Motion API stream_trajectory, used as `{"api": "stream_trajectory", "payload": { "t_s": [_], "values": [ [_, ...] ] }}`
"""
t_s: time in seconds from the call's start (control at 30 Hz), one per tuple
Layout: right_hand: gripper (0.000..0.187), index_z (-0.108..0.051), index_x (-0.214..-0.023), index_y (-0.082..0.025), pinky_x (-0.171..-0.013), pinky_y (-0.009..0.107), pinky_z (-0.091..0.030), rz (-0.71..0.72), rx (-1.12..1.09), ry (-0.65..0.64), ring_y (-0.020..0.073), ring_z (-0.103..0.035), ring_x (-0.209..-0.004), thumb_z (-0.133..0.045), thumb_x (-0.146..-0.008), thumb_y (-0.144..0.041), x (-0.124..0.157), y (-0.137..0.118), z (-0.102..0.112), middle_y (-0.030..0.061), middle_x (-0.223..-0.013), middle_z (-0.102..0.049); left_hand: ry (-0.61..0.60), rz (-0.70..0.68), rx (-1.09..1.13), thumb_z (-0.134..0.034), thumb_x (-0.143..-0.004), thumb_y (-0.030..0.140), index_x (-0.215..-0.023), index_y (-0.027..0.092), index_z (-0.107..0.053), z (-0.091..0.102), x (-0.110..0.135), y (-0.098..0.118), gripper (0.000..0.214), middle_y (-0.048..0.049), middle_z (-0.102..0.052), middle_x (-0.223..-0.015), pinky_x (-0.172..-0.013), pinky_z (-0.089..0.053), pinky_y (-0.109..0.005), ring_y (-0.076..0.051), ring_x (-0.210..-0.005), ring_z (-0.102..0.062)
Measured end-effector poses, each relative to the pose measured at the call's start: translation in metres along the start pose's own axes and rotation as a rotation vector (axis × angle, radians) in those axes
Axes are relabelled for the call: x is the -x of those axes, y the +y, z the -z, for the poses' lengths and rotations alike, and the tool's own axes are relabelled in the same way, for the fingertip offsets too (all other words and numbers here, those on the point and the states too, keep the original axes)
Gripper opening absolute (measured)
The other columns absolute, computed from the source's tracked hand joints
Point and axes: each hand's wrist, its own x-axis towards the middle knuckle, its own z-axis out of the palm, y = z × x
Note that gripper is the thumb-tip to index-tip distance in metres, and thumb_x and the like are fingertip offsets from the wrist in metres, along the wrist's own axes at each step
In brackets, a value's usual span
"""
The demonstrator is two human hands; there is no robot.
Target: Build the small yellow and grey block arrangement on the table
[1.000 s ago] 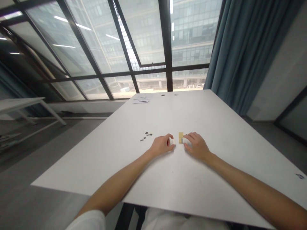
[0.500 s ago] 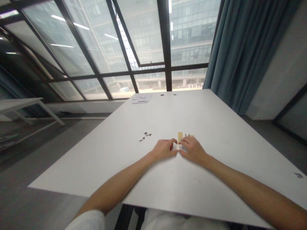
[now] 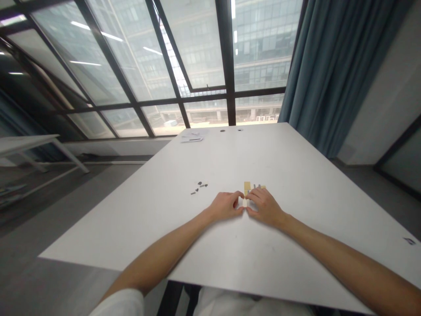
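My left hand (image 3: 226, 205) and my right hand (image 3: 264, 206) meet fingertip to fingertip low over the white table (image 3: 210, 166). Between them a small pale piece (image 3: 244, 202) is pinched, thumbs on its near end and fingers at its far end. Its exact kind is too small to make out. Just beyond the fingertips lies a flat yellow piece (image 3: 247, 185). Small grey pieces (image 3: 259, 185) show behind my right hand, which partly covers them and some more yellow.
Several small dark and grey parts (image 3: 199, 186) lie scattered left of my hands. At the far end are papers (image 3: 192, 138) and two small dark round spots. A dark mark (image 3: 409, 241) sits near the right edge. Windows and a blue curtain (image 3: 315, 79) stand beyond.
My hands have barely moved. The small pale piece between my fingertips has shifted slightly and shows more plainly.
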Motion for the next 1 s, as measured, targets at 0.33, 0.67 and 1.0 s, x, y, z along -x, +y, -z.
{"api": "stream_trajectory", "payload": {
  "t_s": [0.33, 0.67, 1.0],
  "values": [
    [0.019, -0.066, -0.097, -0.019, -0.084, 0.037, -0.042, -0.075, -0.062, -0.024, 0.0236, -0.056, -0.092, -0.069, -0.079, -0.022, 0.0, 0.005, 0.002, 0.0076, -0.094, -0.065, -0.001, 0.002, 0.041, -0.066, -0.086, 0.046, -0.117, 0.023, -0.065, -0.003, -0.001, -0.007, 0.039, 0.0038, -0.069, -0.075, -0.065, -0.04, -0.023, -0.013, -0.067, -0.062],
    [0.018, -0.067, -0.094, -0.018, -0.081, 0.033, -0.042, -0.199, -0.04, -0.133, 0.0209, -0.056, -0.085, -0.071, -0.077, -0.024, 0.005, 0.013, 0.007, 0.004, -0.085, -0.063, -0.065, 0.072, 0.001, -0.066, -0.086, 0.044, -0.111, 0.025, -0.071, -0.002, -0.003, -0.008, 0.032, 0.0011, -0.072, -0.079, -0.068, -0.043, -0.025, -0.016, -0.072, -0.064],
    [0.016, -0.071, -0.093, -0.019, -0.074, 0.03, -0.04, -0.29, -0.02, -0.231, 0.018, -0.056, -0.078, -0.07, -0.08, -0.027, 0.004, 0.013, 0.011, 0.0033, -0.083, -0.065, -0.094, 0.07, -0.001, -0.065, -0.087, 0.045, -0.111, 0.026, -0.072, -0.002, -0.004, -0.009, 0.032, 0.0011, -0.072, -0.078, -0.07, -0.044, -0.025, -0.016, -0.072, -0.065]
  ]
}}
